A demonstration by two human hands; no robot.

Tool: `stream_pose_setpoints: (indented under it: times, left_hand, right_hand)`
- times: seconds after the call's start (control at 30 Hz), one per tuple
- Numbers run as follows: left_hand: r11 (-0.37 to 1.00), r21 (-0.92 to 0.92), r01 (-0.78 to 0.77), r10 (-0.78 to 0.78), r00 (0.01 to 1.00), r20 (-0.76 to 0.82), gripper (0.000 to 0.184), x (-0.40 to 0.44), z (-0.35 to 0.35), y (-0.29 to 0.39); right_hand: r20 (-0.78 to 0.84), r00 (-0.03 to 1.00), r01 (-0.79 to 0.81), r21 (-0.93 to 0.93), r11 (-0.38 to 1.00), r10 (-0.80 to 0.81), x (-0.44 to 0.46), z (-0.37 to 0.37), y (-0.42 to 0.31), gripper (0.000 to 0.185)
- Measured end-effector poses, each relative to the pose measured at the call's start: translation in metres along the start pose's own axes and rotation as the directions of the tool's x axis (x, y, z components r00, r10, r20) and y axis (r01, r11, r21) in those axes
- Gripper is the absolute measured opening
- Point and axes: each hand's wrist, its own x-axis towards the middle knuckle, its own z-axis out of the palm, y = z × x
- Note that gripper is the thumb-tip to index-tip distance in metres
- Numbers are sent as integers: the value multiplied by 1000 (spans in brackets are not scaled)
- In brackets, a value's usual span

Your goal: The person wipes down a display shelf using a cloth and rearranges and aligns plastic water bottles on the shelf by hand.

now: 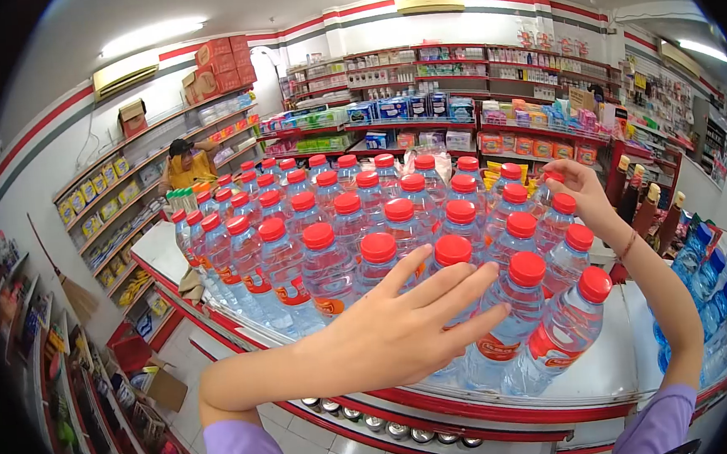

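Note:
Clear plastic water bottles (320,267) with red caps and red-orange labels stand in close rows on a white shelf top. My left hand (410,311) reaches across the front rows with its fingers spread, lying against the bottles near a front bottle (502,322). On the far right side of the group, my right hand (582,189) has its fingers closed around the red cap of a bottle (554,177). The body of that bottle is mostly hidden behind its neighbours. At the front right corner, one bottle (558,340) leans slightly to the right.
Blue-capped bottles (709,289) in plastic wrap sit at the right. Dark bottles with gold tops (647,210) stand behind my right arm. Cans (397,430) line a lower shelf. A person in yellow (189,167) is by the left wall shelves. A cardboard box (165,389) lies on the floor.

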Motion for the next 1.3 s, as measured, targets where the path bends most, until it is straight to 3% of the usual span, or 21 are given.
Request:
stream_pose_setpoints:
  times: [0.17, 0.23, 0.37, 0.47, 0.5, 0.57, 0.67, 0.73, 0.8, 0.9, 0.93, 1.0, 1.1, 1.2, 1.3]
  left_hand:
    - [995, 95, -29, 40, 992, -123, 51, -3, 15, 13]
    - [987, 131, -91, 113, 979, -172, 48, -8, 24, 18]
    - [990, 127, -56, 69, 992, -103, 39, -16, 34, 29]
    - [981, 193, 10, 23, 985, -169, 33, -27, 49, 26]
    - [979, 198, 54, -13, 979, -201, 30, -27, 54, 27]
    - [979, 186, 81, -31, 966, -256, 27, -20, 54, 27]
    - [987, 158, 0, 65, 909, -412, 27, -2, 59, 29]
    - [988, 154, 4, 65, 893, -444, 23, -2, 66, 30]
    - [981, 192, 11, 75, 898, -433, 25, 1, 63, 35]
    - [976, 217, 16, 83, 895, -438, 27, 11, 57, 44]
    - [975, 220, 15, 85, 894, -439, 26, 11, 56, 45]
    - [972, 232, 26, 81, 895, -438, 24, 13, 55, 49]
    - [964, 262, 45, 71, 906, -417, 24, 18, 54, 57]
    - [952, 272, 140, -25, 923, -384, 28, 13, 59, 65]
    - [949, 300, 96, 33, 916, -399, 33, 16, 61, 68]
  right_hand:
    - [-41, 996, 79, -86, 993, -82, -13, -31, -24, 24]
    - [-46, 983, 164, -228, 960, -179, -32, -49, -56, 21]
    - [-102, 951, 222, -434, 873, -293, -107, -87, -140, 23]
    - [-70, 883, 297, -682, 668, -464, -174, -117, -199, 23]
    - [-51, 842, 286, -801, 525, -537, -197, -134, -213, 25]
    - [-183, 788, 57, -929, 366, -588, -245, -161, -234, 30]
    - [-392, 677, -229, -917, 327, -623, -298, -196, -226, 27]
    - [-573, 624, -328, -809, 488, -531, -325, -217, -189, 34]
    - [-612, 621, -501, -791, 353, -490, -338, -214, -158, 52]
    - [-427, 660, -581, -811, -61, -618, -361, -249, -121, 74]
    - [-590, 628, -597, -783, 172, -508, -371, -258, -112, 79]
    - [-801, 571, -592, -555, 585, -182, -385, -268, -103, 87]
    - [-805, 584, -490, -452, 746, -105, -403, -263, -96, 91]
    - [-773, 615, -448, -503, 740, -153, -422, -269, -67, 85]
    - [-726, 642, -277, -522, 807, -248, -424, -261, -65, 75]
